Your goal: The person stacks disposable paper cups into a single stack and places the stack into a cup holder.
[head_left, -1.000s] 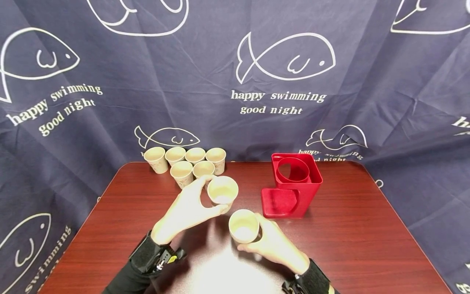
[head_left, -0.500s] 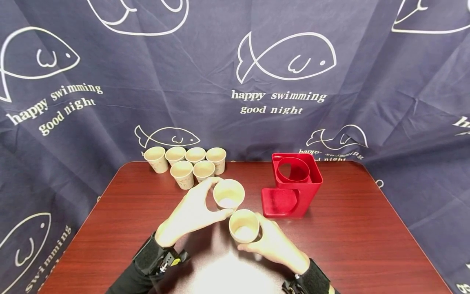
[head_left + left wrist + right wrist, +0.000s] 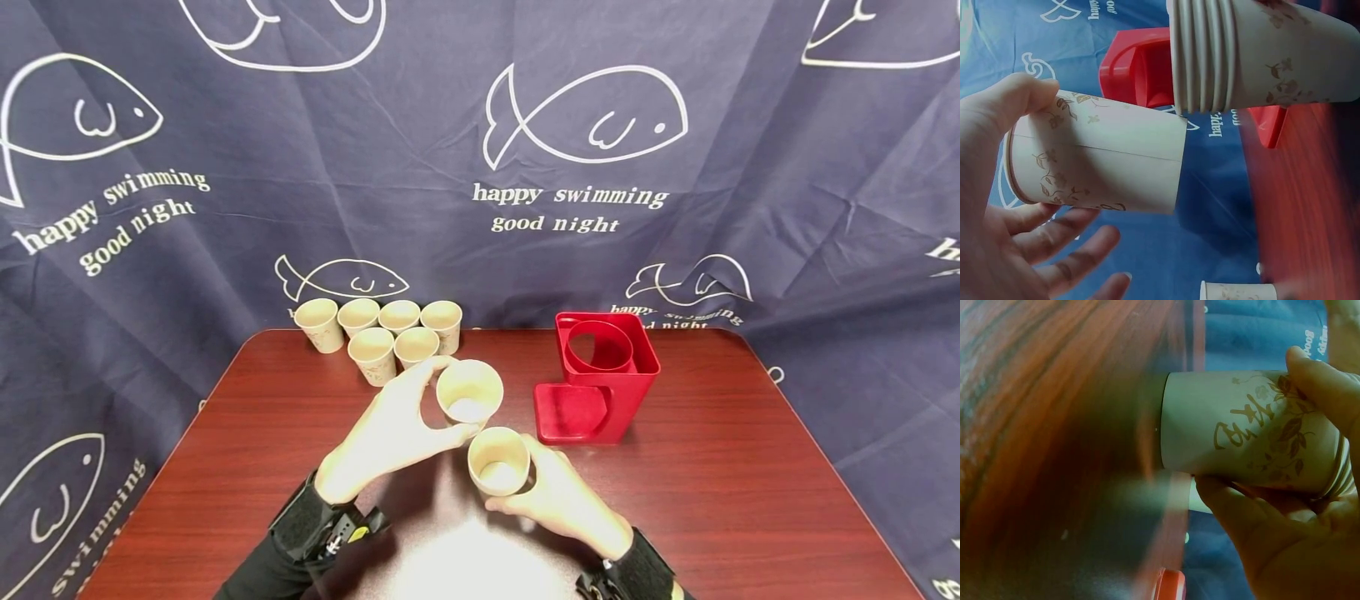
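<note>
To bring the single cup [image 3: 469, 393] neatly to the cup stack [image 3: 498, 463], it seems best to line its base up with the stack's mouth and squeeze lightly, as the walls look thin. Near the frame's centre, the left hand [image 3: 393, 425] pinches the cup, its grip cup-wide; just below and right, the right hand [image 3: 558, 496] curls its grip around the stack.

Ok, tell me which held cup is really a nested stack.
The stack is in the right hand: several rims line up at its mouth, while the cup in the left hand shows one rim.
</note>
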Demonstrator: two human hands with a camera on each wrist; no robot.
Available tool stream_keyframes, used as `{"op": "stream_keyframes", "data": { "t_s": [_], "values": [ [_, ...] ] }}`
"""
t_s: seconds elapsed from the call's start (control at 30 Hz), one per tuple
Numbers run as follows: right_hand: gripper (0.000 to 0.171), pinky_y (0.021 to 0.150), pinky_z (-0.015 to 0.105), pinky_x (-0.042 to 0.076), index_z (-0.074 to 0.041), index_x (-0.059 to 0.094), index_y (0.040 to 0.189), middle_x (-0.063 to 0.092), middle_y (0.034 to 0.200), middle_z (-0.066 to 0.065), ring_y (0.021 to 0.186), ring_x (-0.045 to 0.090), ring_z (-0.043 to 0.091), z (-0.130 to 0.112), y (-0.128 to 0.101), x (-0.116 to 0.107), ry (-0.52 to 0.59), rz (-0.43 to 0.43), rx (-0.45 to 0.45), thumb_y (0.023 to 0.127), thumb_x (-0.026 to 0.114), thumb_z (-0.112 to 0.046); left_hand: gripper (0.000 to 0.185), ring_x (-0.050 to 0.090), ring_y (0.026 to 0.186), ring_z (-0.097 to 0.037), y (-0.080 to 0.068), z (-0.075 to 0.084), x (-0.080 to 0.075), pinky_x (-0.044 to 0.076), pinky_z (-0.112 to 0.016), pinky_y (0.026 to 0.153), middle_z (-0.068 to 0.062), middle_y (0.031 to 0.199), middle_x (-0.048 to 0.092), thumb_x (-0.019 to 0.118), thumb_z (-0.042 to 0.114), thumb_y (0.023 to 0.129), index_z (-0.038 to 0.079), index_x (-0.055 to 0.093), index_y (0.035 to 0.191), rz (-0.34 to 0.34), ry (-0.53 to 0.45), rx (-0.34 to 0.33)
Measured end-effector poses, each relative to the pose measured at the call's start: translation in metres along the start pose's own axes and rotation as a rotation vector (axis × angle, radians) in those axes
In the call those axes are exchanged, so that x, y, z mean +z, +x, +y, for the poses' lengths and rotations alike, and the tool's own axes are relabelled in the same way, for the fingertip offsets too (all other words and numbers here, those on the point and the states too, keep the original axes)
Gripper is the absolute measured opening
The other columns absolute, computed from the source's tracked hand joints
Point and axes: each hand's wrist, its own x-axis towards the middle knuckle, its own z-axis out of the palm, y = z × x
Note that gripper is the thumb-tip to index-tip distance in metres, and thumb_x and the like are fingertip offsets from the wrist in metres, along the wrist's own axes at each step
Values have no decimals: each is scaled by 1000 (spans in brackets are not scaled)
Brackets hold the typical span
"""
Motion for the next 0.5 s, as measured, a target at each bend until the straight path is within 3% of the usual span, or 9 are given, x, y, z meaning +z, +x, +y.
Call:
{"op": "stream_keyframes", "data": {
  "t_s": [0.2, 0.27, 0.43, 0.5],
  "values": [
    [69, 91, 32, 56, -31, 62, 130, 73, 112, -8, 99, 68, 14, 1, 0, 0, -9, -4, 3, 70, 96, -35, 70, 59, 116, -2, 1, 4, -3, 50, -34, 103, 18, 126, 62, 91, 45, 75, 36, 55, 134, -12, -24, 17],
    [70, 92, 32, 56, -31, 62, 131, 73, 113, -8, 100, 68, 14, 2, 0, -1, -16, -3, -1, 70, 96, -35, 70, 61, 117, -4, 2, 6, -1, 49, -34, 105, 17, 126, 63, 91, 43, 75, 34, 55, 134, -7, -51, 32],
    [71, 91, 31, 55, -28, 62, 133, 73, 115, -6, 101, 69, 16, 1, 0, -1, -15, -6, -17, 70, 96, -33, 67, 64, 120, -8, 3, 8, 4, 50, -35, 106, 14, 126, 67, 93, 32, 77, 32, 57, 133, -69, -208, 38],
    [72, 91, 31, 55, -27, 61, 133, 74, 115, -5, 101, 69, 16, 1, 0, -1, -14, -10, -27, 70, 96, -32, 67, 63, 118, -7, 3, 8, 5, 50, -34, 105, 15, 125, 66, 93, 35, 76, 33, 57, 133, -77, -186, 43]
  ]
}}
